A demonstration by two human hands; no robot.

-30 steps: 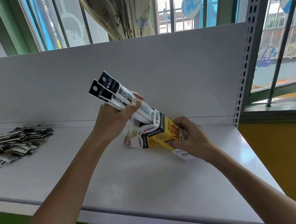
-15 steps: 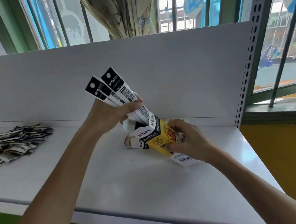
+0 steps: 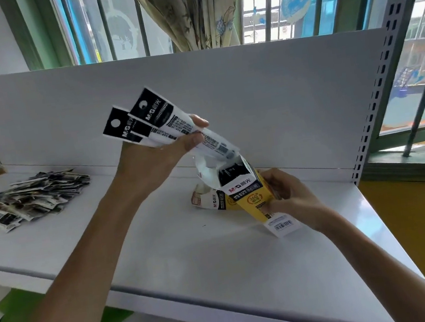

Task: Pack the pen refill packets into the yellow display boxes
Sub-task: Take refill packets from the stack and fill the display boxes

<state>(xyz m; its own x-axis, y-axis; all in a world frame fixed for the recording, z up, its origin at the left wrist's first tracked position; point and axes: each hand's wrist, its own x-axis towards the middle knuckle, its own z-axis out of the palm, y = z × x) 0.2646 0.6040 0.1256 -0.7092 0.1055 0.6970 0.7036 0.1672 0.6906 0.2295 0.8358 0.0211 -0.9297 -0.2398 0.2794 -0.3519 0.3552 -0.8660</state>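
My left hand [image 3: 156,159] grips a bunch of long black-and-white pen refill packets [image 3: 153,120], their lower ends reaching into the open top of a yellow display box [image 3: 252,196]. My right hand [image 3: 291,198] holds that box tilted, its bottom corner resting on the white shelf [image 3: 164,250]. A second yellow display box [image 3: 211,199] lies on its side just behind and left of the held one, with its white flap up. A pile of loose refill packets [image 3: 32,198] lies at the far left of the shelf.
A white back panel [image 3: 279,95] rises behind the shelf, with a perforated upright [image 3: 376,86] at its right end. Beyond it are barred windows and a curtain [image 3: 191,9]. The shelf's front edge [image 3: 226,296] runs below my arms.
My left hand has steered the packets' lower ends into the box mouth. My right hand has tipped the box more upright, its open end turned toward the packets.
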